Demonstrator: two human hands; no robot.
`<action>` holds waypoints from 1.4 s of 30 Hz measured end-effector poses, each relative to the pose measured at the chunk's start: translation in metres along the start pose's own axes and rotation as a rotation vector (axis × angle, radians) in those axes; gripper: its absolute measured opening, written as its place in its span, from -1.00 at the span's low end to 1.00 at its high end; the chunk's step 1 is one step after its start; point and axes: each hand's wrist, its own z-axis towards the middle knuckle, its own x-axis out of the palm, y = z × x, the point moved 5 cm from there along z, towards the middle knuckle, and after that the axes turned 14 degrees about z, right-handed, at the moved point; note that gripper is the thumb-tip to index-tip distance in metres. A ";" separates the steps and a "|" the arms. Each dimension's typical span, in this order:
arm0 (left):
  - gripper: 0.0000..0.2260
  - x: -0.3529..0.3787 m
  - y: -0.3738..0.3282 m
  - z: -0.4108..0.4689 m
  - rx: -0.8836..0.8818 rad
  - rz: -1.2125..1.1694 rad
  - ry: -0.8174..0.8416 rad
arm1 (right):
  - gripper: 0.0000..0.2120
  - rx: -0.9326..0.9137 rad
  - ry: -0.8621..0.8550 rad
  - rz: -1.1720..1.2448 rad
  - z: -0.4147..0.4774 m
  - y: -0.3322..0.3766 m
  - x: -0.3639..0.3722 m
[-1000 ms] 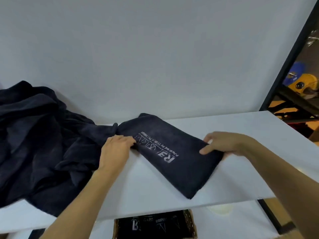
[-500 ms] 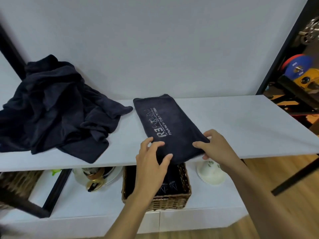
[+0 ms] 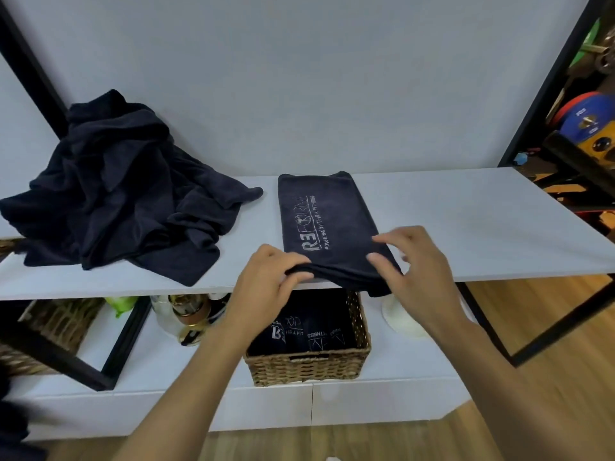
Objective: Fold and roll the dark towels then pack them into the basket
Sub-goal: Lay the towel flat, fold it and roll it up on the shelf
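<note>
Since half a second ago the folded towel (image 3: 329, 221) has swung from a slant to lie nearly square on the table (image 3: 466, 227), and the left hand (image 3: 266, 287) has gone from resting flat on it to pinching its near edge. The left grip now has thumb and fingertips pressed together on the near left corner, bunching the cloth into a ridge. The right hand (image 3: 422, 281) sits over the near right corner with its fingers curled and slightly spread. Its grip seems to touch the cloth, but whether it actually holds the towel cannot be told, since the hand covers the contact. The towel lies ahead of both hands. Its long axis runs from the wall toward the person, the printed logo reads along that axis, and the near end overhangs the table's front edge. The basket (image 3: 309, 366) stands directly below on the lower shelf with rolled towels (image 3: 299, 334) inside. A loose pile of dark towels (image 3: 116, 194) lies to the left on the table.
</note>
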 end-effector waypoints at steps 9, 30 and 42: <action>-0.96 -0.004 0.024 0.033 -0.231 -0.306 0.227 | -0.76 -0.109 0.336 -0.027 0.031 -0.009 0.024; -0.83 0.002 0.013 0.047 0.014 0.262 -0.110 | -0.74 -0.377 0.478 -0.302 0.053 -0.014 0.048; -0.91 0.024 0.041 0.087 -0.097 -0.226 0.431 | -0.92 -0.072 0.383 0.067 0.098 -0.024 0.033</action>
